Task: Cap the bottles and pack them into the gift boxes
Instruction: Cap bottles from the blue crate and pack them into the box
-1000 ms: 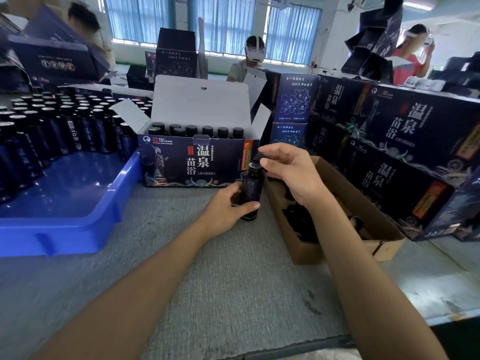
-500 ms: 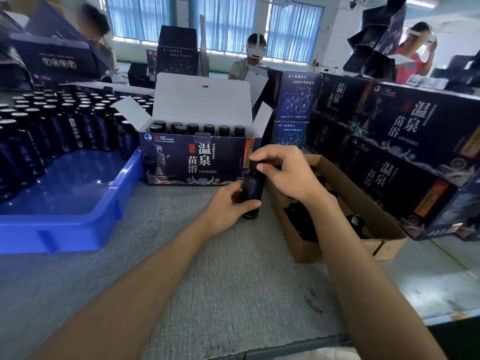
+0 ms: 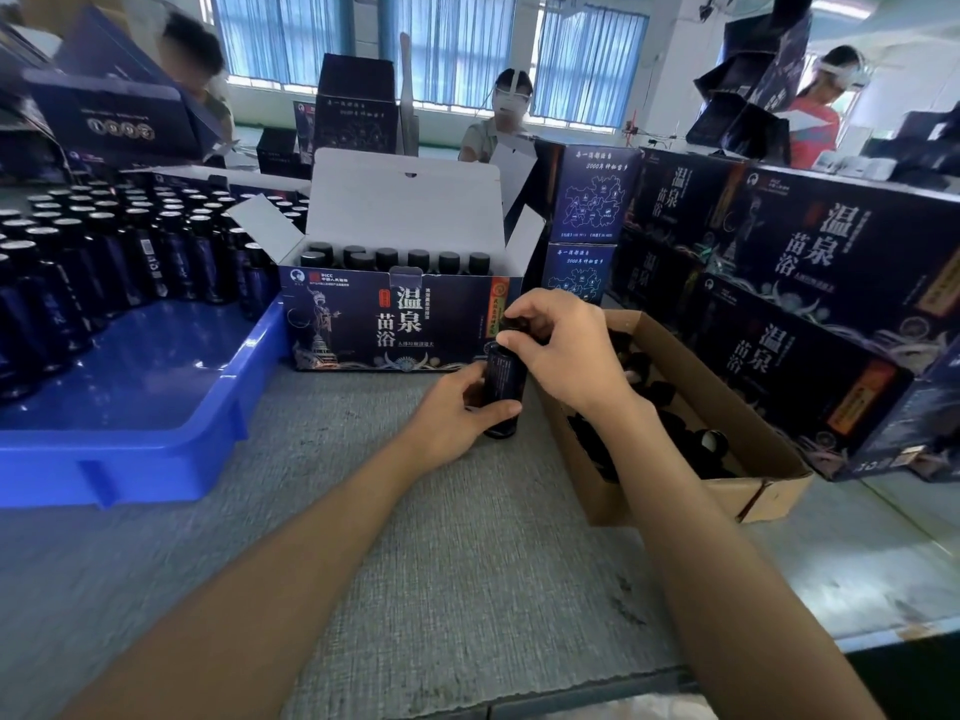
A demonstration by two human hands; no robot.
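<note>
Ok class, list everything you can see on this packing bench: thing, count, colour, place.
Table: one, grey, under everything.
Tray: one, blue, left.
Tray bottles: many, dark, standing in the tray.
Open gift box: one, dark blue, centre, lid up.
Packed bottles: about eight show, black-capped, in the open gift box.
Carton: one, brown, right.
Loose caps: many, black, in the carton.
Closed gift boxes: several, dark blue, stacked far right.
Other people: three, background.
Bottle: one, dark, upright on the table, centre.
Cap: one, black, at the bottle's top.
Left hand: grips the bottle.
Right hand: pinches the cap.
</note>
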